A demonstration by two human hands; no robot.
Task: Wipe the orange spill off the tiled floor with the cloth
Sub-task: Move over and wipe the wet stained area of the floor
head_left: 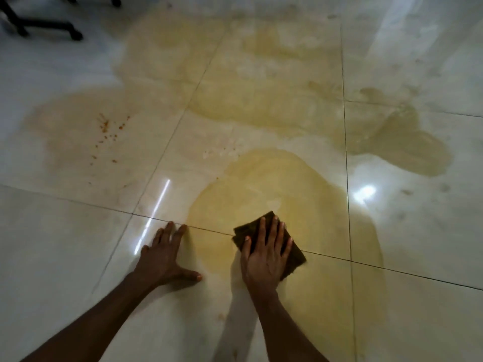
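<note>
A wide orange-yellow spill [274,178] spreads in pale smears across several glossy white floor tiles [52,244]. Small orange specks [107,131] dot the left patch. A dark brown folded cloth [296,253] lies flat on the near part of the spill, across a grout line. My right hand [264,254] presses down on top of the cloth with its fingers spread. My left hand [164,257] rests palm down on the bare tile just left of the spill, fingers apart, holding nothing.
Black legs of a chair base [44,24] stand at the far left corner. A darker wet patch [407,145] lies on the right. Bright light glare [364,193] reflects off the tile right of the cloth.
</note>
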